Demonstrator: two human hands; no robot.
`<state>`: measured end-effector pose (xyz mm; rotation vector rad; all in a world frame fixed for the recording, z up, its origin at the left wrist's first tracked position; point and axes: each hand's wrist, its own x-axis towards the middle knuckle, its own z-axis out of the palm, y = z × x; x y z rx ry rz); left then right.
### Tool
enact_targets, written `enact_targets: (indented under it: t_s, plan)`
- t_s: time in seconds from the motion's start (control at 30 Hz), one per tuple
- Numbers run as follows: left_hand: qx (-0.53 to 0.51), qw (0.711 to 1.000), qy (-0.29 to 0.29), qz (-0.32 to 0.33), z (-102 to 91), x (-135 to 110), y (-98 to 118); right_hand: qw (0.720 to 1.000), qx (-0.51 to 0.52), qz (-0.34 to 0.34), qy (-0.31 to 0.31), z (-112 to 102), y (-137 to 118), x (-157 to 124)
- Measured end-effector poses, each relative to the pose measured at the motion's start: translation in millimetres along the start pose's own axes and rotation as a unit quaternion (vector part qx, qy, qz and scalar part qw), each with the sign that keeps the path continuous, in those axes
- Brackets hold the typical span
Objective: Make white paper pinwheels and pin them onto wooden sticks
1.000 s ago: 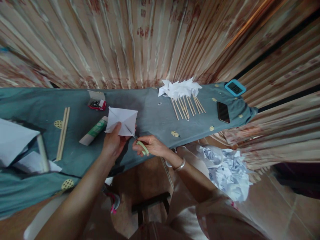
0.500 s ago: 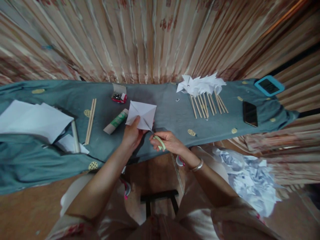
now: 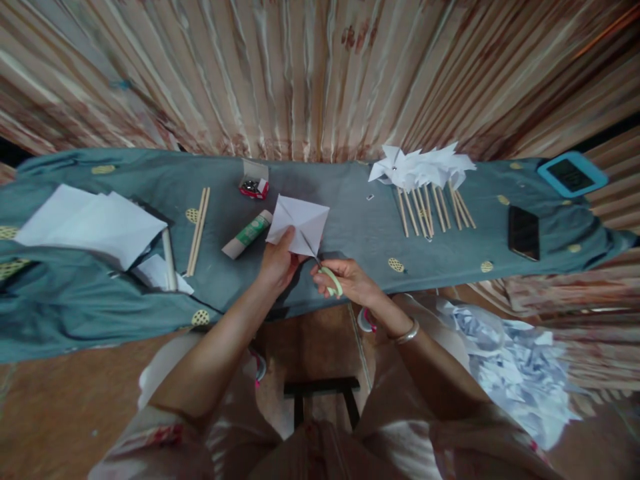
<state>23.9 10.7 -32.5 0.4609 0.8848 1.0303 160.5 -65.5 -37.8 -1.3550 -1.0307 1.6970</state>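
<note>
A creased white paper square (image 3: 300, 223) is pinched at its near left side by my left hand (image 3: 280, 263), thumb on top. My right hand (image 3: 350, 279) is closed around the pale green handles of a pair of scissors (image 3: 331, 283). The scissor blades meet the paper at its near corner, along a diagonal crease. Left of the paper lies a glue stick (image 3: 249, 233) with a green and white label. Behind that stands an open small red box (image 3: 254, 185) of dark metal pins or tacks.
Paper pinwheels on sticks (image 3: 423, 170) lie to the right, then a phone (image 3: 523, 232) and a blue-framed device (image 3: 573, 173). Two loose sticks (image 3: 199, 231) and a stack of white paper (image 3: 95, 223) are at left. A bag of paper scraps (image 3: 520, 367) sits on the floor.
The whole view has shifted, so the table and things appear farther right. Both hands keep their hold on the paper and scissors, with the blades still at the near corner.
</note>
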Motion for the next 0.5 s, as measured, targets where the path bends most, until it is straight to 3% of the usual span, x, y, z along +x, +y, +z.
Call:
enact_targets:
  t_s: [0.5]
  plan:
    - [0.001, 1.0, 0.011, -0.002, 2.3, -2.6, 1.6, 1.0, -0.012, 0.005, 0.013, 3.5, -8.1, -3.0]
